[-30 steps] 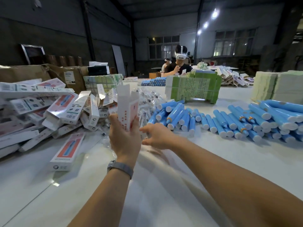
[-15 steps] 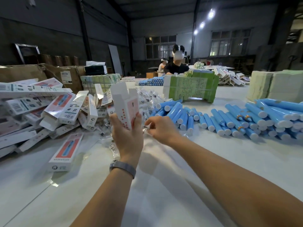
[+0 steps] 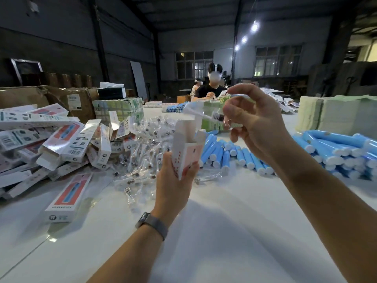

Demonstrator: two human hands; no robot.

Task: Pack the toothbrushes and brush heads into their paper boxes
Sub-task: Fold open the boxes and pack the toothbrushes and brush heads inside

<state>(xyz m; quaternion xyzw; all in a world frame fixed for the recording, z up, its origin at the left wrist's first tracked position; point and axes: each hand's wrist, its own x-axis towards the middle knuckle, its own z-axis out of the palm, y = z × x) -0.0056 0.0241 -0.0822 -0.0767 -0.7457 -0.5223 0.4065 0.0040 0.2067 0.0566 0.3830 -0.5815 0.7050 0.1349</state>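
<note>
Dim warehouse, windows (image 3: 194,64), ceiling lamps (image 3: 254,27)

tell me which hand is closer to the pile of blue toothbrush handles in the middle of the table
Left. The left hand, holding the open box, sits right beside the blue handles; the right hand is raised above them.

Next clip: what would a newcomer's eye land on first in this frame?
Centre frame, the left hand holds an open paper box upright, while the right hand pinches a bagged brush head just above it. Behind them, a heap of blue toothbrush handles spreads across the white table to the right, and a jumble of paper boxes piles up on the left.
</note>
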